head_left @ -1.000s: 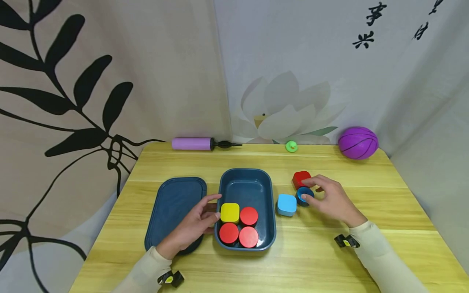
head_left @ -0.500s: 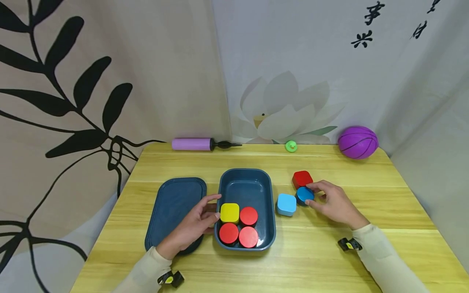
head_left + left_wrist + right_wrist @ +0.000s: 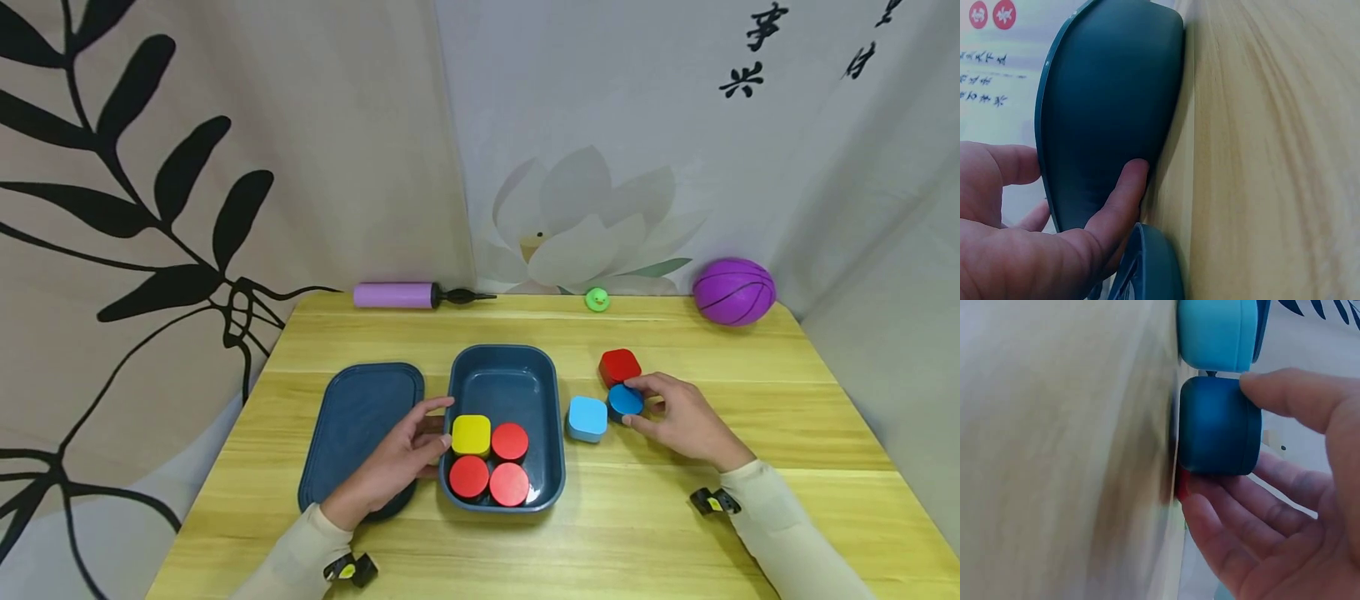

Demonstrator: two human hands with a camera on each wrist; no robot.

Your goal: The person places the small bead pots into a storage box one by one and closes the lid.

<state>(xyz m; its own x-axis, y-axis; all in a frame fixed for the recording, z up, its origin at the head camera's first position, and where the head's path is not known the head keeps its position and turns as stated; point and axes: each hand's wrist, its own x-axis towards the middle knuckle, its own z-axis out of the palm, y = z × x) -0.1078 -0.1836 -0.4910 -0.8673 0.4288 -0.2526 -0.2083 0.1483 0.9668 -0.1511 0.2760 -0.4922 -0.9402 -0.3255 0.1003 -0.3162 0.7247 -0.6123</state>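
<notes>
My right hand (image 3: 678, 417) pinches a small round blue container (image 3: 624, 401), thumb on its near side and fingers opposite. In the right wrist view, this blue container (image 3: 1216, 425) has a seam near its top and stands close to the tabletop. A light blue rounded-square container (image 3: 587, 418) is on its left, a red one (image 3: 619, 367) just behind it. My left hand (image 3: 397, 467) rests against the left wall of a dark blue box (image 3: 551, 400), fingertips at the rim. Inside the box are a yellow rounded-square piece (image 3: 471, 435) and several round red pieces (image 3: 510, 483).
The dark blue lid (image 3: 360, 417) lies left of the box, partly under my left hand. Along the back edge of the wooden table (image 3: 600, 542) are a purple hand pump (image 3: 393, 295), a small green duck (image 3: 597, 299) and a purple ball (image 3: 734, 292).
The round blue container showed a rimmed hollow on top a second ago; now its top looks flat and solid. My right hand shifted slightly right and down. My left hand stayed put.
</notes>
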